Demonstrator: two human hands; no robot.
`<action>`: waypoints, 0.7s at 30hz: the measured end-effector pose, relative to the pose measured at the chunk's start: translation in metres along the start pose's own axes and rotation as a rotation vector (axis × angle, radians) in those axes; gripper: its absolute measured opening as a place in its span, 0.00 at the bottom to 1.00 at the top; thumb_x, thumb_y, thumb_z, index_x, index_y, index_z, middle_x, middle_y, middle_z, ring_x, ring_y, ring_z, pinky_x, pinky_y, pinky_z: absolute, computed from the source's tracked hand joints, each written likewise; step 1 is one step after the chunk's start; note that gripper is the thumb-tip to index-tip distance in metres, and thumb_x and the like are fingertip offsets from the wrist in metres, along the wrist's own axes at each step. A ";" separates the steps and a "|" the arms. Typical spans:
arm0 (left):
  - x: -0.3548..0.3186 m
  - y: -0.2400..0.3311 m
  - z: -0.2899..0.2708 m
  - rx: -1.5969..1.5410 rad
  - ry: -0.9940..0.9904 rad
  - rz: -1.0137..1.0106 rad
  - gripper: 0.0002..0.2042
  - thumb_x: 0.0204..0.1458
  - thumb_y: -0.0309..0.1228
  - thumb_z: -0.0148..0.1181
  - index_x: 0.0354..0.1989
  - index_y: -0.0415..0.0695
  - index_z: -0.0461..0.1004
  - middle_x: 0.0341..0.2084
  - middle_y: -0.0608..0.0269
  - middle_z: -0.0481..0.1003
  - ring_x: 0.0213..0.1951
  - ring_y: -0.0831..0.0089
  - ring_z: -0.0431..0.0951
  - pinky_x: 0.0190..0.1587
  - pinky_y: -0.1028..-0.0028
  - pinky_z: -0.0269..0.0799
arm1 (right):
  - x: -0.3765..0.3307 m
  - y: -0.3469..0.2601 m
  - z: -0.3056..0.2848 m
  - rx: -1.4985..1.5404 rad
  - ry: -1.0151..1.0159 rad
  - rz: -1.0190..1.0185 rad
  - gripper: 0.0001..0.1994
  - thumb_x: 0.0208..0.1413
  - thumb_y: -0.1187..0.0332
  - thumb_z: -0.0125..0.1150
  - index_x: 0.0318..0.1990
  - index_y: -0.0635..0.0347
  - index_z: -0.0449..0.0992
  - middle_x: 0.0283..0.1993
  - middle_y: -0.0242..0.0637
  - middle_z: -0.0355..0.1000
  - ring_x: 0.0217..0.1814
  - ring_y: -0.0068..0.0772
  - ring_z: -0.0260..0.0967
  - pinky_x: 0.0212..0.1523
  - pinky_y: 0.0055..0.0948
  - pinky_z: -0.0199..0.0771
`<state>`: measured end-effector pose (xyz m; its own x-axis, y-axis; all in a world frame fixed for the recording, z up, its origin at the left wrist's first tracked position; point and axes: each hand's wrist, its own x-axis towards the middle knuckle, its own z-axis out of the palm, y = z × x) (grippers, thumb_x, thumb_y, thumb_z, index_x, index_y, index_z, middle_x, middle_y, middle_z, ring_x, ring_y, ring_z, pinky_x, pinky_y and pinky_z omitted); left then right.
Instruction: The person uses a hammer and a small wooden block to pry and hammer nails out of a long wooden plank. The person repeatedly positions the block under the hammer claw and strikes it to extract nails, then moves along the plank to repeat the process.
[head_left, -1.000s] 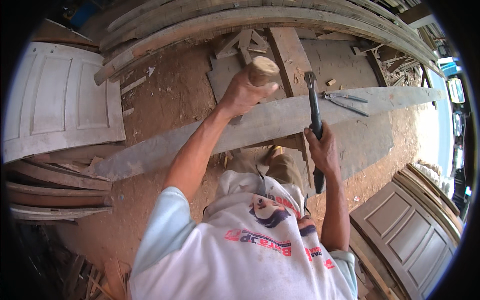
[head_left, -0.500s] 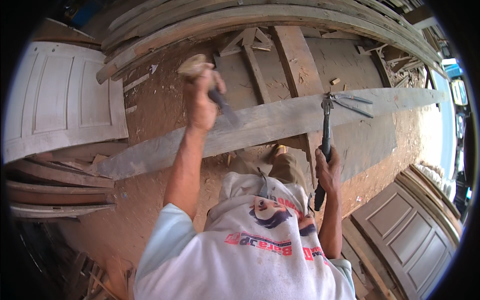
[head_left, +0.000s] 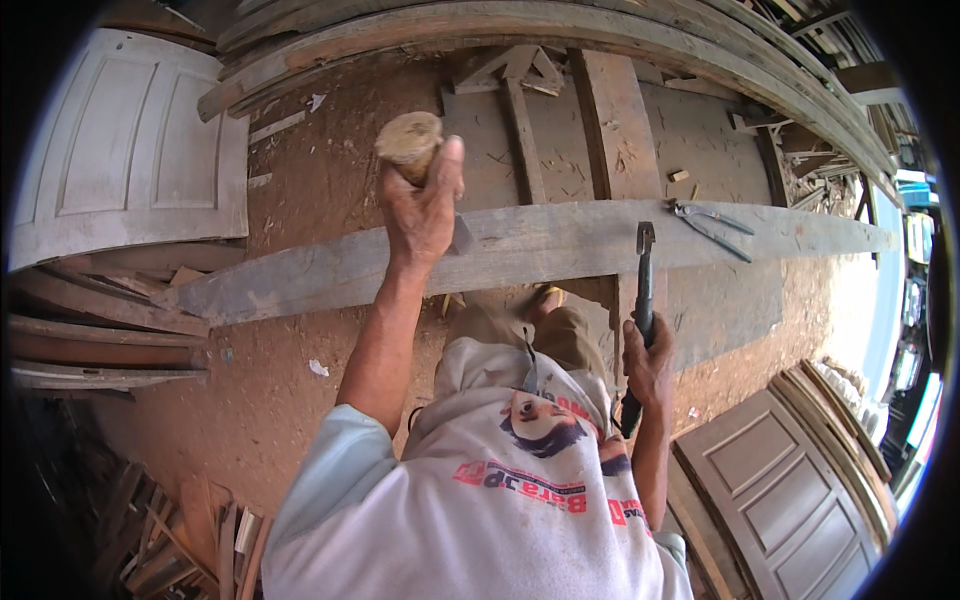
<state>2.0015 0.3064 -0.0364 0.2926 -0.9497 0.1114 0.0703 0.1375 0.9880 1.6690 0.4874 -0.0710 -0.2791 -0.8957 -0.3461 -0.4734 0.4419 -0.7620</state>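
Observation:
My left hand (head_left: 418, 222) is raised above the left half of a long grey plank, wrapped round what looks like a chisel. The round, worn wooden butt of the chisel (head_left: 410, 138) sticks up past my fingers, and part of its flat grey blade shows beside my wrist. My right hand (head_left: 649, 358) grips the dark handle of a claw hammer (head_left: 645, 285), its head over the plank. A pair of pincers (head_left: 712, 226) with blue-grey handles lies spread on the plank (head_left: 560, 235), just right of the hammer head.
A broad beam (head_left: 618, 130) runs beneath the plank. Long timbers (head_left: 560, 25) are stacked across the far side. A pale panelled door (head_left: 130, 150) lies at left, a brown one (head_left: 770, 480) at lower right. Offcuts (head_left: 200, 540) fill the lower left, and shavings litter the dirt floor.
My left hand has turned, tipping the chisel's wooden butt up toward me. The hammer has shifted slightly down and left, leaving the pincers clear of its head. The view has moved a little.

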 end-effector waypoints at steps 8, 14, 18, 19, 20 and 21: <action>0.005 -0.022 -0.009 -0.130 0.176 0.005 0.12 0.69 0.36 0.64 0.34 0.47 0.70 0.25 0.72 0.69 0.26 0.82 0.70 0.29 0.74 0.70 | -0.003 -0.016 0.000 0.033 -0.053 0.076 0.20 0.69 0.54 0.65 0.53 0.62 0.73 0.24 0.24 0.65 0.20 0.16 0.61 0.19 0.23 0.61; 0.003 -0.016 -0.006 -0.156 0.236 0.005 0.12 0.69 0.35 0.64 0.34 0.47 0.71 0.24 0.72 0.70 0.25 0.81 0.69 0.28 0.74 0.70 | -0.009 -0.033 -0.002 0.038 -0.081 0.113 0.20 0.69 0.54 0.65 0.53 0.61 0.73 0.24 0.24 0.65 0.20 0.16 0.61 0.19 0.22 0.61; 0.002 -0.018 -0.007 -0.126 0.255 0.017 0.12 0.69 0.35 0.64 0.34 0.47 0.71 0.23 0.72 0.70 0.24 0.82 0.69 0.28 0.74 0.69 | -0.011 -0.028 -0.001 0.000 -0.073 0.087 0.19 0.69 0.54 0.65 0.53 0.62 0.73 0.24 0.24 0.65 0.20 0.16 0.61 0.19 0.23 0.61; 0.002 -0.018 -0.007 -0.112 0.253 0.026 0.12 0.69 0.35 0.64 0.34 0.47 0.71 0.23 0.72 0.70 0.24 0.82 0.69 0.28 0.74 0.69 | -0.011 -0.026 0.000 -0.002 -0.074 0.085 0.19 0.69 0.54 0.65 0.53 0.62 0.73 0.24 0.24 0.65 0.20 0.16 0.61 0.19 0.23 0.61; 0.002 -0.016 -0.007 -0.101 0.248 0.023 0.12 0.69 0.35 0.64 0.34 0.47 0.71 0.23 0.72 0.70 0.24 0.82 0.69 0.28 0.74 0.69 | -0.011 -0.024 0.000 -0.002 -0.076 0.083 0.19 0.69 0.54 0.65 0.53 0.62 0.73 0.24 0.24 0.65 0.20 0.16 0.60 0.19 0.23 0.60; 0.001 -0.013 -0.005 -0.089 0.242 0.020 0.11 0.69 0.35 0.64 0.34 0.47 0.71 0.23 0.72 0.70 0.24 0.82 0.69 0.28 0.74 0.69 | -0.011 -0.024 0.000 -0.003 -0.078 0.081 0.19 0.69 0.54 0.66 0.53 0.62 0.73 0.24 0.24 0.65 0.20 0.16 0.60 0.19 0.23 0.60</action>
<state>2.0059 0.3049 -0.0500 0.5141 -0.8528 0.0914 0.1430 0.1903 0.9713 1.6836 0.4861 -0.0488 -0.2506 -0.8581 -0.4481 -0.4542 0.5130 -0.7284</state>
